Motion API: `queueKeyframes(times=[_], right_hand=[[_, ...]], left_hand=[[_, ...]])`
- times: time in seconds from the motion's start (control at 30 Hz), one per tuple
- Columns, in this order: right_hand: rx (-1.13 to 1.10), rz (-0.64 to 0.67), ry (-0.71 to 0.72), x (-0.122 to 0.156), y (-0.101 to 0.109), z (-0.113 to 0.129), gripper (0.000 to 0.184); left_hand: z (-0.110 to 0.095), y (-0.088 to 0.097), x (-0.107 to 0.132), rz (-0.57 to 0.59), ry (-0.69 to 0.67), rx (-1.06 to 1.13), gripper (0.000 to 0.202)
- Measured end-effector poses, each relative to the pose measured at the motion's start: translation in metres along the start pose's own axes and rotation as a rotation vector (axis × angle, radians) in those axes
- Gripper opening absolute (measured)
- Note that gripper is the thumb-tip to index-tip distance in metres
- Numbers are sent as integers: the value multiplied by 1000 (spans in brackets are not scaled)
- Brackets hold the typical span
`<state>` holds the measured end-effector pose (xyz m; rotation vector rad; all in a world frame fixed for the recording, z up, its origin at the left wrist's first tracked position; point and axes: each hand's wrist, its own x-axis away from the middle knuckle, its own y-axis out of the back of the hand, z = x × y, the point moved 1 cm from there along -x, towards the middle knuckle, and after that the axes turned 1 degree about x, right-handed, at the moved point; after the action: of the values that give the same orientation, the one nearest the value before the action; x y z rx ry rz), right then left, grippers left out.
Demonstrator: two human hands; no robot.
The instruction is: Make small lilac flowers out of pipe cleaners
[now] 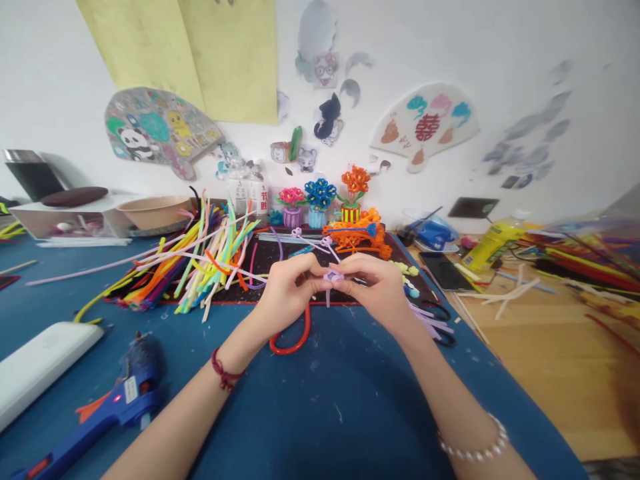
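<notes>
Between my two hands is a small lilac pipe-cleaner flower (pixel 333 275), its short stem pointing down. My left hand (pixel 290 283) pinches its left side with thumb and forefinger. From the right, my right hand (pixel 373 283) pinches the other side the same way. The fingertips partly cover the flower. Just beyond them lie two curled lilac pipe-cleaner pieces (pixel 326 241) on the dark mat. A red loop-shaped handle (pixel 295 348) shows under my left hand, the rest of it hidden. Beside my right wrist are cut lilac pipe cleaners (pixel 431 321) and a black-handled tool (pixel 447 339).
Loose coloured pipe cleaners (pixel 220 250) are heaped at left. A blue glue gun (pixel 125 400) with a lit red light and a white box-like device (pixel 45 363) lie front left. Three potted pipe-cleaner flowers (pixel 320 197) stand by the wall. A phone (pixel 443 271) and yellow bottle (pixel 495 241) are at right.
</notes>
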<state>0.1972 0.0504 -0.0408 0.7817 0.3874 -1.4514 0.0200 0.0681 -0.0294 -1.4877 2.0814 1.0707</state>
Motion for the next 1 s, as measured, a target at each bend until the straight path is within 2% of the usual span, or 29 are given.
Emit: queueKeyframes(times=[0.37,0.57,0.7,0.87,0.93,1.0], right_hand=[[32,-19,48,0,-1,6,6],[38,-6,28,-1,-2,6,22],[-62,33,-25,-2,-2,7,34],[-144,28,-23,-2,-2,4,40],[-140,8,-27,-2,-2,1,38],[-136,-11,-29,-1,-2,0,35]], left_hand=[[-1,1,-1,4,108,124,36],[-1,-1,-1,-89,157,148,36],[-1,-5,1,-152,223,190,35],[-4,-8,4,-117,230,302,27],[-6,-7,3,-101,219,300,22],[-7,-5,1,-109,209,270,25]])
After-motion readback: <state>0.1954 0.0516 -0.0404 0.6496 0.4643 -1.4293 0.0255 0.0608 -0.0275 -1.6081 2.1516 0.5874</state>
